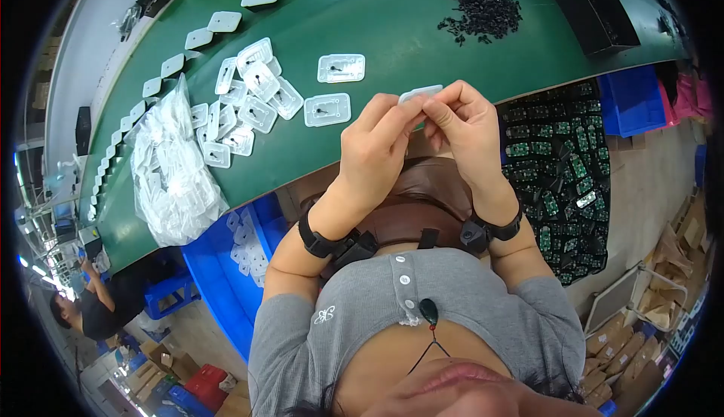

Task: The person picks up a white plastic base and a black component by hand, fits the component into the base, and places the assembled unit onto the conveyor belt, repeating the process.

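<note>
In front of me, over the table's near edge, both my hands come together on one translucent white plastic cover (pixel 422 92). My left hand (pixel 377 142) grips its left side with bent fingers. Thumb and fingers of my right hand (pixel 464 119) pinch it at the right; the fingers hide most of the cover, so I cannot tell what lies in it. Two similar covers, one white cover (pixel 341 68) and one nearer cover (pixel 327 110), lie left of my hands, each with a small black part inside. Further left spreads a loose pile of such covers (pixel 260 81).
A clear bag of white parts (pixel 177 183) sits at the table's left edge. Small black parts (pixel 483 6) are heaped at the far side of the green table (pixel 400 25). White-topped blocks (pixel 225 22) line the far left. Circuit boards (pixel 558 176) fill the right; a blue bin (pixel 226 281) stands lower left.
</note>
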`<state>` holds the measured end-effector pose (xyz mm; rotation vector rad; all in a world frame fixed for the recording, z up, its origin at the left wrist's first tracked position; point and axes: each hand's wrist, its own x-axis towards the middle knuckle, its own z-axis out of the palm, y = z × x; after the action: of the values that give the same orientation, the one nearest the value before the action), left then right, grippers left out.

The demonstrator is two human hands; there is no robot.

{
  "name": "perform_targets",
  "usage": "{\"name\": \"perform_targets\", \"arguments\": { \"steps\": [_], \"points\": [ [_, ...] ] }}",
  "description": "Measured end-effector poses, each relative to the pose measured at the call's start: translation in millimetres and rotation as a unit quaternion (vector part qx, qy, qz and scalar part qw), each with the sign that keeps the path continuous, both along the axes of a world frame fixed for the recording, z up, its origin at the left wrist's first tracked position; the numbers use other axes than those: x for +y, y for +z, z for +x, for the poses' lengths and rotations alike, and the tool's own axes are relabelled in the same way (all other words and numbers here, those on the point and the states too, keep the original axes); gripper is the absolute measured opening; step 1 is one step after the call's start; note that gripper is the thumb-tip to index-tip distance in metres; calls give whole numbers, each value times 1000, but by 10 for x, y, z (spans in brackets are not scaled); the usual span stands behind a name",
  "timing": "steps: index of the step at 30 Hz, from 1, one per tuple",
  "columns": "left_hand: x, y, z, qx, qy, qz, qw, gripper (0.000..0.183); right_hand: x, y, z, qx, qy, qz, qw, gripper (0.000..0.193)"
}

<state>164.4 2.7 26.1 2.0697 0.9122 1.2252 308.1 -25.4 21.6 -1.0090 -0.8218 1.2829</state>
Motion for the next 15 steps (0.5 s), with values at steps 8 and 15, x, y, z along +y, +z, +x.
{"name": "perform_targets", "arguments": {
  "steps": [8,15],
  "points": [
    [-202,19,220,4,17,-49,999,19,-237,-30,320,7,47,13,999,9],
    [-226,54,560,-20,-15,-139,990,12,-317,-77,671,-2,19,56,998,8]
  ]
}}
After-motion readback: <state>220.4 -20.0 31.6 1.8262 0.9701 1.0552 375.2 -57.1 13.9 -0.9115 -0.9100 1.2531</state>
